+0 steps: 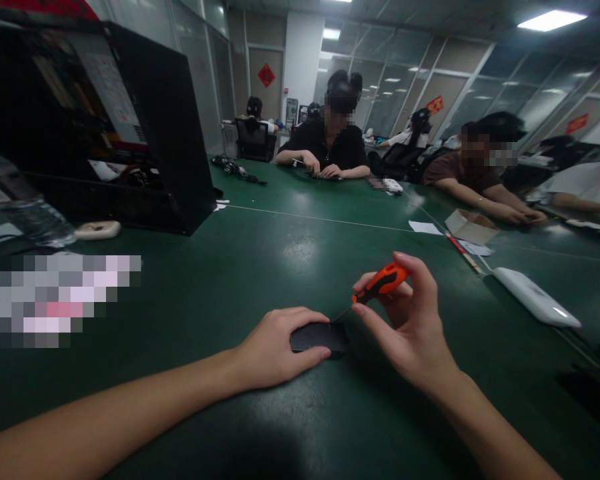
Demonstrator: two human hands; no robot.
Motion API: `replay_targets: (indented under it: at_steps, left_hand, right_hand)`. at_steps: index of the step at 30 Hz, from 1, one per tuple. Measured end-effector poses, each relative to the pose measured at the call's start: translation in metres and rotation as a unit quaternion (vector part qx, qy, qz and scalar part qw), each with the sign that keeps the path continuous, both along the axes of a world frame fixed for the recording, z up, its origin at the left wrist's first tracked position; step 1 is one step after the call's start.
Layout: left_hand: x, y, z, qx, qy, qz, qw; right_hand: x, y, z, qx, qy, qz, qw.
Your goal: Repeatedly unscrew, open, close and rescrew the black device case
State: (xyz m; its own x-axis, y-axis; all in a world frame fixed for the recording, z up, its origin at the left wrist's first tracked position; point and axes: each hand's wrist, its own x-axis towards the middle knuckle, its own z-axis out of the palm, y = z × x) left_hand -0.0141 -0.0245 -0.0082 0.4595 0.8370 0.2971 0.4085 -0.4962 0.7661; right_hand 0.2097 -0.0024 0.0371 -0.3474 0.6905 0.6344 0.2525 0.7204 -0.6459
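The left hand (pixel 275 350) covers the nine o'clock end of the dark block (pixel 310 339); whether the tip of the screwdriver (pixel 387 277) touches it is too small to tell. The right hand (pixel 420 333) hides part of the handle. Both forearms run off the picture — the left at eight o'clock, the right between four and five. At ten, the left edge crops the computer case (pixel 165 133), its inside mostly too dark to read; at nine, it cuts the bottle (pixel 23 197). Pixelation masks an item (pixel 65 300) between eight and nine. A co-worker (pixel 323 147) between twelve and one handles something indistinct.
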Motion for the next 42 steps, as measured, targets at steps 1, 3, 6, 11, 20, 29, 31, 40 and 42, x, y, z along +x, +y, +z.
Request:
replay_targets:
  at_steps: [1,3,6,11,20,29,31,40,42]
  left_hand:
    - [0.0,0.0,0.0,0.003,0.0,-0.002,1.0]
    - [-0.001,0.0,-0.001,0.008,-0.001,-0.005,1.0]
    - [-0.002,0.0,-0.002,0.017,-0.002,-0.005,1.0]
    - [-0.003,0.0,-0.004,0.025,0.003,-0.01,1.0]
    - [-0.003,0.0,-0.006,0.024,0.007,-0.014,1.0]
    - [-0.004,0.0,-0.002,0.024,0.008,-0.02,0.999]
    - [-0.004,0.0,-0.003,0.025,0.009,-0.019,0.999]
    - [-0.005,0.0,-0.005,0.027,0.013,-0.021,0.999]
    - [-0.005,0.0,-0.004,0.026,0.013,-0.022,0.999]
  right_hand:
    - [0.001,0.0,0.0,0.0,0.002,0.004,1.0]
    - [0.002,0.0,0.001,-0.004,0.01,0.011,1.0]
    - [0.003,0.001,0.002,-0.026,0.017,0.023,0.999]
    - [0.001,0.002,0.0,-0.016,0.005,0.036,0.999]
    - [-0.004,0.003,-0.008,-0.012,0.047,0.003,0.999]
    - [-0.006,-0.001,-0.002,-0.01,0.058,0.044,0.997]
    - [-0.007,-0.003,-0.002,0.007,0.05,0.037,0.998]
    - [-0.005,0.003,-0.005,-0.018,0.086,0.023,0.996]
    - [-0.003,0.005,-0.005,-0.036,0.092,0.036,0.995]
